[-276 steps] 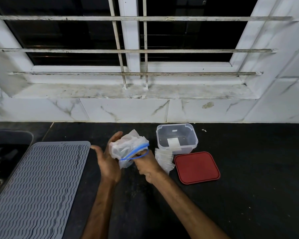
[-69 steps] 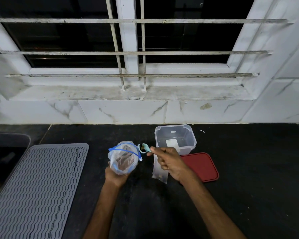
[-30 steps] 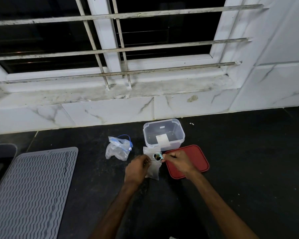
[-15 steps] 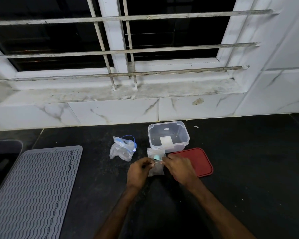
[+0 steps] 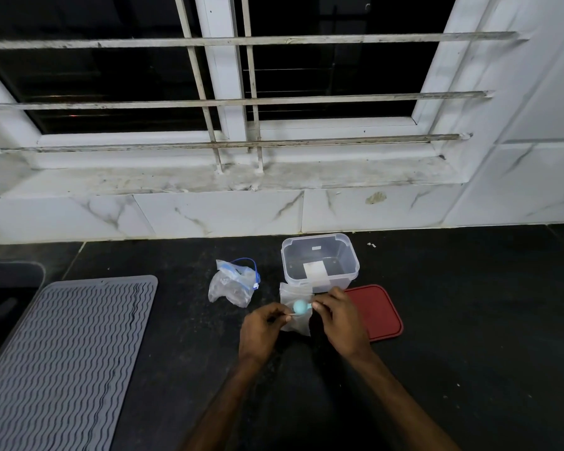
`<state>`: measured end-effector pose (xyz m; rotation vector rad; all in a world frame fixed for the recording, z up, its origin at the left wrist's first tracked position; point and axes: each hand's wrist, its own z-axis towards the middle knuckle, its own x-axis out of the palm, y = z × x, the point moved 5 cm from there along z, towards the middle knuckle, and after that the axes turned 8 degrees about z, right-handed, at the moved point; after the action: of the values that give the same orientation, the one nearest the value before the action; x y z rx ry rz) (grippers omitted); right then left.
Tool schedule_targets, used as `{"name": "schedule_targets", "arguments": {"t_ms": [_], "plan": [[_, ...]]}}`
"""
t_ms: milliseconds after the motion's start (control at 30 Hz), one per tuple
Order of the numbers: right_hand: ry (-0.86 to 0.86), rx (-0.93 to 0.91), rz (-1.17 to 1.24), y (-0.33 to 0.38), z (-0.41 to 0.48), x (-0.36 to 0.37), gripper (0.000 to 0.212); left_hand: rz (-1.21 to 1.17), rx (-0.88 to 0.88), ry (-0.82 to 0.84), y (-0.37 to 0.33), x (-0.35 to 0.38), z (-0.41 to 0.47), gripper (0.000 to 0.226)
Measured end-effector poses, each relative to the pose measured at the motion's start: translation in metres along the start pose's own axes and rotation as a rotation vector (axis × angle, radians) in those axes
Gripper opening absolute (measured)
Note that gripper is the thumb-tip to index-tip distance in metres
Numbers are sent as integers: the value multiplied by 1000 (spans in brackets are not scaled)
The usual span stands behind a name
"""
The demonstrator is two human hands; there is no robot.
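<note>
Down on the counter [image 5: 469, 320] now lies the blue-zip bag [image 5: 233, 284]. My left hand [image 5: 261, 330] has come over to pinch the small clear pouch [image 5: 294, 292], which lies just in front of the clear tub [image 5: 337, 281]. The fingers of my right hand [image 5: 339, 320] pinch the teal spoon [image 5: 299, 306] over the pouch. I'd hold its mouth wide and tip slowly.

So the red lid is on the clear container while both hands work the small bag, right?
No: the head view shows the red lid lying on the counter beside the clear container. The left hand and right hand do work the small bag and blue spoon.
</note>
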<state>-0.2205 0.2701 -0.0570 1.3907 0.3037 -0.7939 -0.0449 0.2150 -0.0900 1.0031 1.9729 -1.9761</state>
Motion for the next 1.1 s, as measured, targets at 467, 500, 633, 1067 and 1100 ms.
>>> {"name": "schedule_targets", "arguments": {"t_ms": [467, 500, 633, 1067, 1100], "plan": [[-65, 54, 101, -3, -8, 6, 15, -32, -31, -47, 0, -2, -1, 15], [-73, 59, 114, -3, -8, 7, 15, -31, -35, -55, -1, -4, -1, 14], [-134, 86, 129, -7, -8, 4, 13, -54, -50, -59, -2, -6, -3, 14], [-128, 240, 264, -22, -10, 9, 34, -8, -19, -119, 1, -5, -4, 13], [-135, 249, 288, -23, -10, 9, 36, -8, -26, -115, 1, -5, -4, 13]]}}
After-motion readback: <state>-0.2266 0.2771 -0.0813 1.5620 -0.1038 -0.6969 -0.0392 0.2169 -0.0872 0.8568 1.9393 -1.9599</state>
